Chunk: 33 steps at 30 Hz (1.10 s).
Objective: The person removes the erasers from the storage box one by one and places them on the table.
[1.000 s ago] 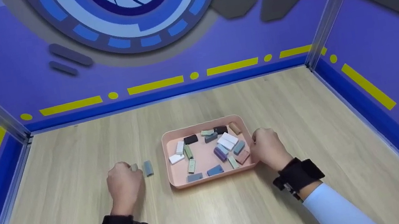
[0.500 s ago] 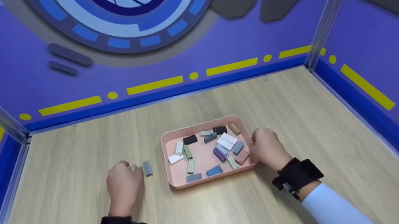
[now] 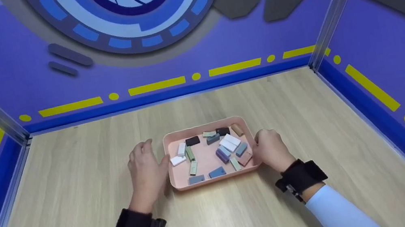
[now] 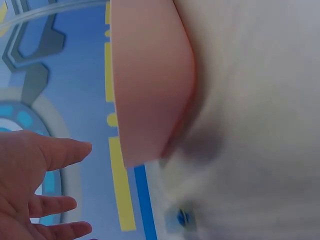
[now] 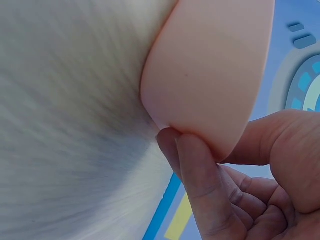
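A shallow pink tray (image 3: 208, 182) stands on the wooden table, holding several small oblong blocks in white, black, green, blue, purple and brown. My right hand (image 3: 273, 151) pinches the tray's right side; in the right wrist view its thumb and fingertips (image 5: 197, 165) grip the pink wall (image 5: 205, 70). At the left end, my left hand (image 3: 148, 175) has its fingers spread and fairly straight, with the thumb close by the rim. The left wrist view shows those fingers (image 4: 62, 152) apart from the tray's wall (image 4: 152, 85), with nothing between them.
Purple-blue panels (image 3: 213, 52) with yellow markings enclose the table's back and sides. Clear posts (image 3: 340, 4) stand at the back corners. A small blurred blue spot (image 4: 183, 217) shows low in the left wrist view; I cannot tell what it is.
My left hand has gone from curled to open and moved right, up to the tray. The two small blocks by it are out of sight in the head view. My right hand stays put.
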Each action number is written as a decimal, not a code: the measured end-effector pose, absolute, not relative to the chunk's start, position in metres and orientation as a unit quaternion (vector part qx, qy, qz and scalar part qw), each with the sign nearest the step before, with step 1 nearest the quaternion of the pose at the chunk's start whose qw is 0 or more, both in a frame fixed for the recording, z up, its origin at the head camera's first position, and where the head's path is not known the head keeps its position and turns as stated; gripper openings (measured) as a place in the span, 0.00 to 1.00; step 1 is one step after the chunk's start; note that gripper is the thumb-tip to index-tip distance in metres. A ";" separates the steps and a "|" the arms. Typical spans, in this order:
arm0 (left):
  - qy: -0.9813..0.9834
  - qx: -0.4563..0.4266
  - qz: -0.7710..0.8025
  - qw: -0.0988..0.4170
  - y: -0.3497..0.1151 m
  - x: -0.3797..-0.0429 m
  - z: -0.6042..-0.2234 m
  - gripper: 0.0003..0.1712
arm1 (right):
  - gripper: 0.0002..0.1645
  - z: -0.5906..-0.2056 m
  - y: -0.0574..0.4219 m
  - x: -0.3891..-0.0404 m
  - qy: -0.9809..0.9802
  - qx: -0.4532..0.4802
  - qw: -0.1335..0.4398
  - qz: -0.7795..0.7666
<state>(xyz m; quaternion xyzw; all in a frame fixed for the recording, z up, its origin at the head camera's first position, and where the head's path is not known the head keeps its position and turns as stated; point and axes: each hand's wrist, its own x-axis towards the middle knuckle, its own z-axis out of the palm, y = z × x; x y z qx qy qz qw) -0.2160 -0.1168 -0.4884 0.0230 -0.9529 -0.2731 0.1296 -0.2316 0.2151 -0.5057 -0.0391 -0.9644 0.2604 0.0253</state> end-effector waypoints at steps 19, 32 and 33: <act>-0.917 -0.349 -0.151 0.121 -0.018 -0.229 -0.504 0.27 | 0.16 -0.510 0.218 -0.231 -0.964 -0.026 0.049 0.261; -0.915 -0.383 -0.127 0.023 0.006 -0.236 -0.515 0.23 | 0.14 -0.507 0.216 -0.231 -0.965 -0.033 0.046 0.258; -0.913 -0.385 -0.129 0.020 0.006 -0.236 -0.516 0.23 | 0.14 -0.507 0.216 -0.231 -0.965 -0.030 0.047 0.256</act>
